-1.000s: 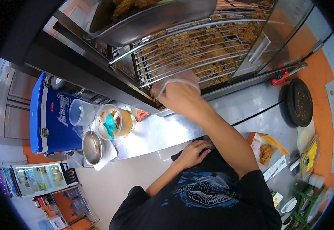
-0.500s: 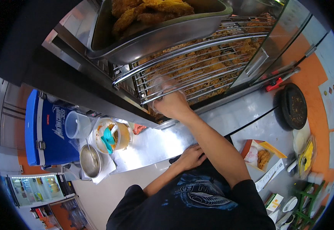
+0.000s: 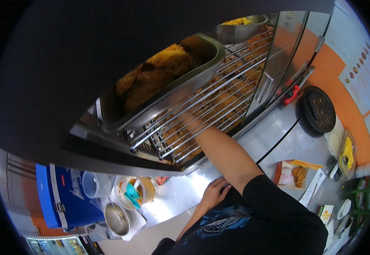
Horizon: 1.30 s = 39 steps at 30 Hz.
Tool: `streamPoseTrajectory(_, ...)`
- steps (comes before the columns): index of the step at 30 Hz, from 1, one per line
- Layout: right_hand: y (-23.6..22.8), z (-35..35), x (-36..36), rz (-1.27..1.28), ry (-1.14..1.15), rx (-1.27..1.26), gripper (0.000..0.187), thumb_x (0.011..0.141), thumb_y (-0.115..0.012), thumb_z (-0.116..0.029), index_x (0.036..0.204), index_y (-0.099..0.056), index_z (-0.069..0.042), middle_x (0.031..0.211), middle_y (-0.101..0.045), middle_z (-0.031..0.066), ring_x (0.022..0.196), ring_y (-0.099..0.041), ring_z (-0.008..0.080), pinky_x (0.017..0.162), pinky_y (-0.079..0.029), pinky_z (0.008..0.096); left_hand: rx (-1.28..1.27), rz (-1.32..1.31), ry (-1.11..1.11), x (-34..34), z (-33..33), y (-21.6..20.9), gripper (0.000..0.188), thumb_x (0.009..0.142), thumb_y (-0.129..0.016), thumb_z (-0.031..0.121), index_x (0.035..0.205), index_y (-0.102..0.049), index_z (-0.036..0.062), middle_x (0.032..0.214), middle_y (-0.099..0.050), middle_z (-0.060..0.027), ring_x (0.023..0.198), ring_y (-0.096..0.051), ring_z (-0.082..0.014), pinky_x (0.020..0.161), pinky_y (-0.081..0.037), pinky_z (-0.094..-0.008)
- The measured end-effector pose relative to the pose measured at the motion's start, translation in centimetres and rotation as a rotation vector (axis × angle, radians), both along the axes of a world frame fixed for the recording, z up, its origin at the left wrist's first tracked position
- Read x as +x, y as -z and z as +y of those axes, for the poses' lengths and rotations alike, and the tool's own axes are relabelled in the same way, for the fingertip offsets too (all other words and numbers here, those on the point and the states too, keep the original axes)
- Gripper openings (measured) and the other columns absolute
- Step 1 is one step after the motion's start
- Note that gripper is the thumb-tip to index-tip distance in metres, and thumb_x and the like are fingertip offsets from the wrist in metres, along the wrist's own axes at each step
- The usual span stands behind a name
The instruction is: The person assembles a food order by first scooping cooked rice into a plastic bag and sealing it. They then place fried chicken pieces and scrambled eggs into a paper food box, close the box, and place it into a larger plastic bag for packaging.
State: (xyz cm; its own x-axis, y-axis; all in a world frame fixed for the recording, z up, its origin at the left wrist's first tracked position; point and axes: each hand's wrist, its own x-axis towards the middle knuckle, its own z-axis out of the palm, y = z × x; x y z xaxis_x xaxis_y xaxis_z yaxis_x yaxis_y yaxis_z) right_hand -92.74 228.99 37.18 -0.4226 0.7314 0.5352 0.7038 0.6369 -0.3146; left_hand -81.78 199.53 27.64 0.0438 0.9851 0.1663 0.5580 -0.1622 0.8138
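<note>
My right forearm (image 3: 219, 146) reaches under a wire rack (image 3: 212, 95) in a food display cabinet. My right hand (image 3: 180, 112) is blurred, partly hidden by the wires and a steel tray, so its fingers and anything in them do not show. Golden-brown fried food (image 3: 227, 100) lies below the rack, around that hand. The deep steel tray (image 3: 172, 91) on the rack holds large fried pieces (image 3: 155, 70). My left hand (image 3: 214, 193) rests low near the counter edge, against my dark shirt, its fingers loosely stretched with nothing visible in them.
Dark cabinet framing (image 3: 87, 51) covers the upper left; a glass panel (image 3: 272, 68) stands at right. On the counter are a round black pan (image 3: 319, 109) and a box with fried chicken (image 3: 297, 176). Tubs with a turquoise scoop (image 3: 132, 194), a steel bowl (image 3: 117, 219) and a blue cooler (image 3: 72, 199) are left.
My right hand, seen earlier in a clear plastic glove near the rack's front corner, has gone deeper under the rack. The view has shifted, so the cabinet frame covers more.
</note>
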Motion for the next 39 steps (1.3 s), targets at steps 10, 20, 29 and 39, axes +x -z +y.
streamPoseTrajectory(10, 0.5, -0.1, 0.1, 0.154, -0.062, -0.221, 0.017, 0.094, -0.063, -0.019, 0.089, -0.069, -0.004, 0.084, -0.071, 0.0112, 0.075, -0.069, 0.0254, 0.065, -0.056, 0.0393, -0.209, 0.019, 0.034, -1.4, 0.3, 1.0, 0.029, 0.091, -0.070, 0.014, 0.118, -0.070, 0.0031, 0.122, -0.068, -0.0211, 0.112, -0.064, -0.0412, 0.095, -0.054, -0.0443)
streamPoseTrajectory(20, -2.3, -4.4, 9.1, 0.853, -0.291, -0.972, 0.018, 0.097, -0.061, -0.015, 0.101, -0.067, 0.001, 0.090, -0.071, 0.0106, 0.077, -0.070, 0.0200, 0.064, -0.059, 0.0349, -0.063, -0.026, 0.163, 0.3, 2.1, -1.0, 0.026, 0.095, -0.068, 0.014, 0.119, -0.069, 0.0045, 0.118, -0.069, -0.0171, 0.106, -0.067, -0.0382, 0.092, -0.055, -0.0430)
streamPoseTrajectory(29, -5.5, -8.4, 16.5, 0.875, -0.275, -1.310, 0.029, 0.095, -0.067, -0.012, 0.123, -0.064, -0.003, 0.103, -0.067, 0.0046, 0.092, -0.067, 0.0143, 0.065, -0.061, 0.0356, -0.124, 0.009, 0.218, 1.3, 2.0, -0.6, 0.025, 0.096, -0.068, 0.020, 0.118, -0.070, 0.0089, 0.121, -0.068, -0.0153, 0.111, -0.065, -0.0369, 0.095, -0.054, -0.0434)
streamPoseTrajectory(39, -0.7, -15.3, 30.3, 1.102, -0.272, -1.283, 0.046, 0.089, -0.079, -0.013, 0.130, -0.061, 0.001, 0.107, -0.069, 0.0035, 0.096, -0.063, 0.0107, 0.087, -0.051, 0.0273, -0.010, -0.089, 0.365, 4.2, 3.4, -0.7, 0.016, 0.093, -0.069, 0.013, 0.106, -0.071, 0.0037, 0.107, -0.071, -0.0158, 0.100, -0.067, -0.0370, 0.089, -0.054, -0.0429)
